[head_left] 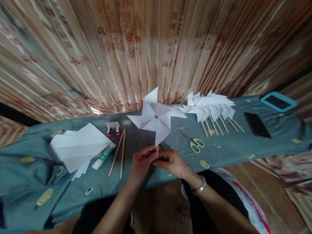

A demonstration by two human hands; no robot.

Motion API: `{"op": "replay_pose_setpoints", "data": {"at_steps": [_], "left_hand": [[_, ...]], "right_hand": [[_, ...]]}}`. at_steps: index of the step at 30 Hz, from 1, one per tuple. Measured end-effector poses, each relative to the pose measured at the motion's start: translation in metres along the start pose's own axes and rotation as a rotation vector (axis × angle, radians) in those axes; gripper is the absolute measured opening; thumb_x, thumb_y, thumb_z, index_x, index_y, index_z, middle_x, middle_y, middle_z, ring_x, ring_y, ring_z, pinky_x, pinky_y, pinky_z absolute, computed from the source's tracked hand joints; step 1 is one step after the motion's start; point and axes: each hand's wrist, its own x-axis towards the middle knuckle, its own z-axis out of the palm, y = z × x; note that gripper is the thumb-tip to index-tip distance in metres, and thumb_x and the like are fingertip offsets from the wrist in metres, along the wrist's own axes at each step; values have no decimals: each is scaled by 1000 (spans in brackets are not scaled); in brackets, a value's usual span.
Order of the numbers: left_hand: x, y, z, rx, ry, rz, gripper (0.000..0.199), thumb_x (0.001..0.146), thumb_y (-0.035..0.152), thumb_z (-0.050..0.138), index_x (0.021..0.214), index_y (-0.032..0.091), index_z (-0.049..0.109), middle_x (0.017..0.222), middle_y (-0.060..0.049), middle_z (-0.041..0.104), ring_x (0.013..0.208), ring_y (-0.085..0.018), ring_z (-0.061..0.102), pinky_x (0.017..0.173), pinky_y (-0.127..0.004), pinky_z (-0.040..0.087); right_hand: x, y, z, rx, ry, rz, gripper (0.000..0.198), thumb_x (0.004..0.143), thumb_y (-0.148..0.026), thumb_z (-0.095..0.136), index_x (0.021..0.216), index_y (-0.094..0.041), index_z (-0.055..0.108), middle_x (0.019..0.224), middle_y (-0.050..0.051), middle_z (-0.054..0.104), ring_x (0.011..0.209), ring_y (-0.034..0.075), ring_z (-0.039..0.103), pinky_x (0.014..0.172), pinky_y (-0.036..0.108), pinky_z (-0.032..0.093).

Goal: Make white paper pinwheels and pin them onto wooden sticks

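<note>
A white paper pinwheel point(163, 122) with a shiny pin at its centre stands upright in front of me. My left hand point(144, 162) pinches its wooden stick just below the paper blades. On the same stick, the fingers of my right hand point(172, 161) are closed from the other side. Most of the stick is hidden behind my fingers. Green-handled scissors point(195, 143) lie on the cloth right of my right hand. Two bare wooden sticks point(122, 153) rest to the left of my left hand.
A row of finished pinwheels point(213, 105) lies at the back right, beside a black phone point(257, 125) and a blue-framed device point(278, 101). To the left are white paper sheets point(80, 145), a glue stick point(104, 155) and a small red box of pins point(113, 129). A patterned curtain point(147, 44) hangs behind.
</note>
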Motion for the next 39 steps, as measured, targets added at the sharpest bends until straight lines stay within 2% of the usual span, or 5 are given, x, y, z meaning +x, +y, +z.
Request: {"op": "replay_pose_setpoints", "data": {"at_steps": [5,12,16,25,39], "left_hand": [[-5,1,2,13,14,-3,24,54,28,84,76,20,80,80,-4,78,77,-20,69,79,-32,54],[-12,-9,-1,81,-13,-45,27,51,31,85,75,21,80,77,-3,77,74,-19,68,76,-31,53],[-15,-13,-3,150,-42,-73,28,51,33,86,75,21,80,76,-3,76,73,-19,68,74,-30,52],[-15,-15,-3,170,-41,-72,29,50,35,87,74,21,80,75,-3,75,72,-18,66,71,-29,52],[-12,-13,-7,169,-50,-17,24,56,31,82,76,20,79,81,-4,76,79,-21,68,79,-33,53]], "right_hand": [[-11,-20,-46,-11,129,-15,29,69,-47,81,79,-20,77,74,1,75,66,15,65,64,28,51],[-23,-37,-89,151,757,-277,36,69,-44,83,97,-24,74,96,5,78,87,19,70,85,37,55],[-20,-38,-86,103,775,-338,46,65,-42,86,104,-25,70,105,6,76,97,20,69,94,41,53],[-20,-38,-83,32,782,-299,42,68,-39,82,106,-25,69,84,0,73,75,15,66,76,33,54],[-19,-39,-66,34,761,-276,40,68,-39,83,103,-24,70,79,-2,72,72,14,64,75,32,53]]}}
